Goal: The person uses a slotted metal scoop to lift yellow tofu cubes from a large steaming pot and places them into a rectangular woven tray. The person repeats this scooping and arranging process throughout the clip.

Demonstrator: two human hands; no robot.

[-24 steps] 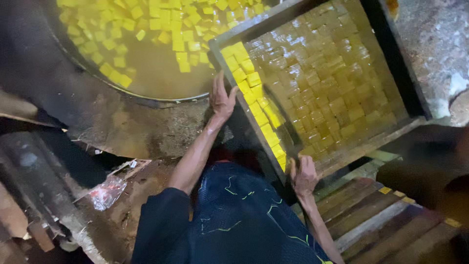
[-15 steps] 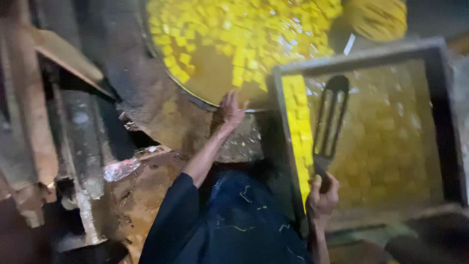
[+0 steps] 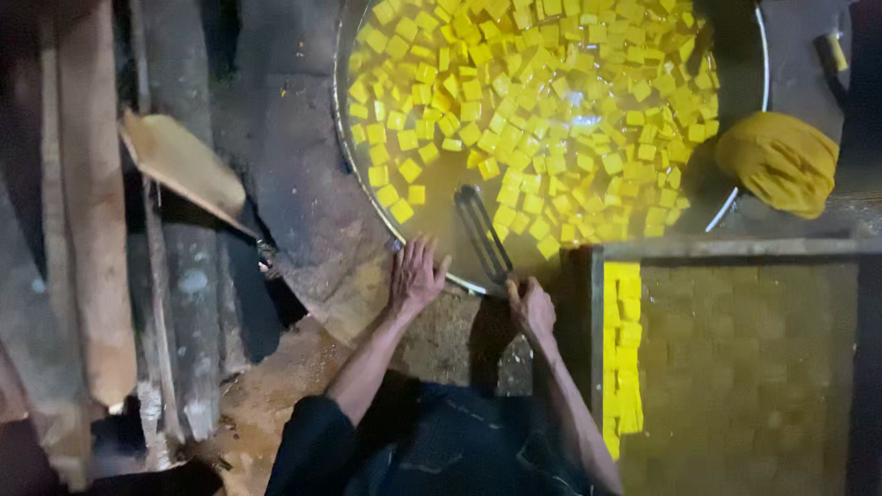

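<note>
A wide round metal pan (image 3: 354,174) holds yellow liquid with many floating yellow cubes (image 3: 542,92). My left hand (image 3: 415,278) rests flat, fingers spread, on the stone rim just beside the pan's near edge. My right hand (image 3: 531,308) grips the handle of a dark slotted spatula (image 3: 481,230), whose blade reaches into the liquid at the pan's near side. To the right lies a square wooden tray (image 3: 717,248) filled with yellow cubes, a bright row (image 3: 625,349) along its left side.
A yellow cloth bundle (image 3: 781,161) lies right of the pan. Wooden planks and logs (image 3: 92,230) are stacked at the left, with a flat wood piece (image 3: 184,165) on top. My dark trousers (image 3: 441,450) fill the bottom centre.
My right hand took up the slotted spatula and carried it from over the tray to the pan, dipping its blade in. The view shifted left; my left hand stays on the rim.
</note>
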